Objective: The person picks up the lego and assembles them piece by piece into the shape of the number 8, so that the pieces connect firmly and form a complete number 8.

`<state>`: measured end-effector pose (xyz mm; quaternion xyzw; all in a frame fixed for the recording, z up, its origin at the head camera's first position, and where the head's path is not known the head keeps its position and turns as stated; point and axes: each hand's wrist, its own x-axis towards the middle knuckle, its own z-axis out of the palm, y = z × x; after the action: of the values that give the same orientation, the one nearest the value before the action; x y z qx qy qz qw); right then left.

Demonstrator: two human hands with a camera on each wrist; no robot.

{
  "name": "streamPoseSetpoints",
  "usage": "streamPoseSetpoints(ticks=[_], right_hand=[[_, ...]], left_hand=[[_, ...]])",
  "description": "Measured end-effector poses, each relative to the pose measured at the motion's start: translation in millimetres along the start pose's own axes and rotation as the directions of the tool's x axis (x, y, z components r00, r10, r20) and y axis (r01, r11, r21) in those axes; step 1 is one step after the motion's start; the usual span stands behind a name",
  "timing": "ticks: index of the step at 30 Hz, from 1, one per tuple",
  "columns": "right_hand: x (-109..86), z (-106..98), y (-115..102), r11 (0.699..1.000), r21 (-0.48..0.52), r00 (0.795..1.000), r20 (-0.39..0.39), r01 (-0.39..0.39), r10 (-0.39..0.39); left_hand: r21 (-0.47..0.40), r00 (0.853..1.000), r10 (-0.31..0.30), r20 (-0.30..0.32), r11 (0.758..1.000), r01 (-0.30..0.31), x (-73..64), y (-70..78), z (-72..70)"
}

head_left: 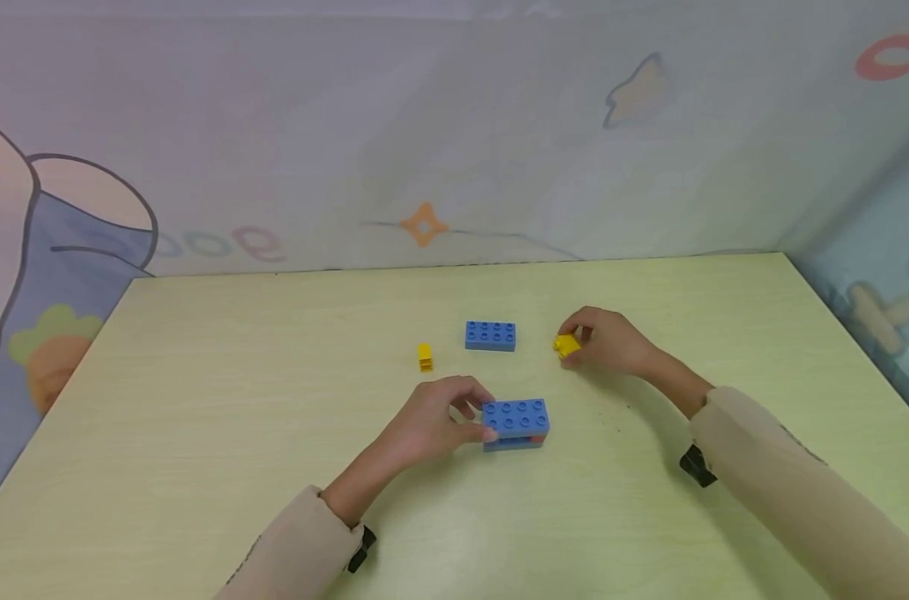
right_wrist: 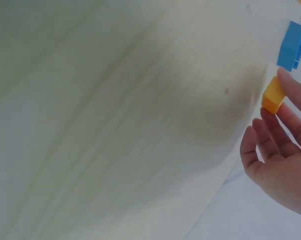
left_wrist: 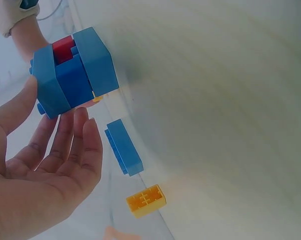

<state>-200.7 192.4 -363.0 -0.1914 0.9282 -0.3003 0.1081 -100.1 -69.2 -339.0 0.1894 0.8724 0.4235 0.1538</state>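
Observation:
Near the middle of the table, my left hand (head_left: pixel 433 423) grips the left end of a toy-brick stack (head_left: pixel 516 419), thumb in front and fingers behind. Two long light-blue bricks form its top and bottom. Between them the left wrist view shows a darker blue brick (left_wrist: pixel 74 82) and a red brick (left_wrist: pixel 64 49). Farther right, my right hand (head_left: pixel 611 342) pinches a small yellow brick (head_left: pixel 566 345) between thumb and fingertips. In the right wrist view that yellow brick (right_wrist: pixel 273 95) appears tilted, its far side hidden by the fingers.
A long blue brick (head_left: pixel 490 337) lies studs up behind the stack. To its left, another yellow brick (head_left: pixel 425 357) lies on its side, its hollow underside showing in the left wrist view. A printed cloth (head_left: pixel 454 133) hangs behind the wooden table (head_left: pixel 237 375).

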Motion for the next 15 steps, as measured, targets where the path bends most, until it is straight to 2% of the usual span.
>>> streamPoseSetpoints(ticks=[3, 7, 15], right_hand=[[-6.3, -4.5, -4.2, 0.999, 0.042, 1.0, 0.002, 0.029, -0.029], [-16.3, -10.0, -10.6, 0.989, 0.099, 0.994, 0.002, 0.109, -0.11], [-39.2, -11.8, -29.7, 0.964, 0.216, 0.984, 0.053, 0.157, -0.172]], left_hand=[[0.0, 1.0, -0.002, 0.0, 1.0, 0.002, 0.4, 0.1, 0.2], [0.0, 1.0, 0.006, 0.001, 1.0, -0.006, 0.6, 0.3, 0.0], [0.001, 1.0, 0.003, 0.0, 1.0, -0.003, -0.1, 0.2, -0.4]])
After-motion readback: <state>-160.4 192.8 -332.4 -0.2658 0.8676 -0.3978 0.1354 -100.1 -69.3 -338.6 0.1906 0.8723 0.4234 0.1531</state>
